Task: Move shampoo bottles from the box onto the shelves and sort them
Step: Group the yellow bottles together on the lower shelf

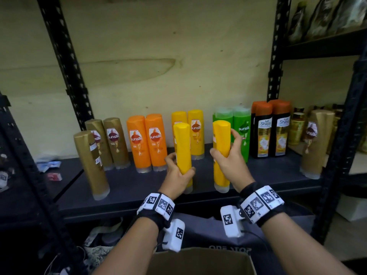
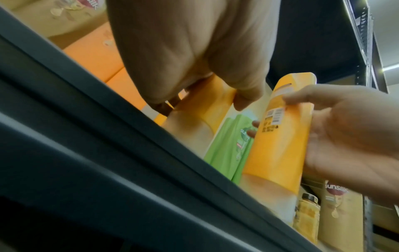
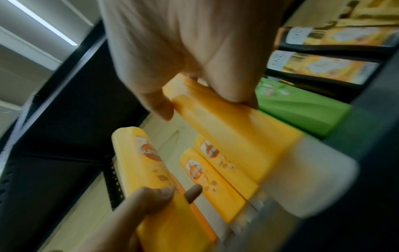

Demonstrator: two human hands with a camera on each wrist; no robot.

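My left hand (image 1: 178, 171) grips a yellow shampoo bottle (image 1: 183, 147) that stands cap down near the front of the dark shelf (image 1: 139, 187). My right hand (image 1: 228, 155) grips a second yellow bottle (image 1: 221, 135) to its right, also cap down. Both have their backs towards me. Behind them stand two more yellow bottles (image 1: 195, 132) with labels facing out. In the left wrist view my left hand (image 2: 194, 59) wraps its bottle (image 2: 207, 100), and the right-hand bottle (image 2: 282, 133) shows a barcode. In the right wrist view my right hand (image 3: 183, 59) clasps its bottle (image 3: 233, 129).
Along the shelf stand gold bottles (image 1: 111, 141), orange bottles (image 1: 147, 141), green bottles (image 1: 240, 128) and black bottles with orange caps (image 1: 270, 128). A lone gold bottle (image 1: 315, 141) stands at the right end. An open cardboard box (image 1: 198, 261) lies below my wrists. Black uprights (image 1: 65, 62) frame the shelf.
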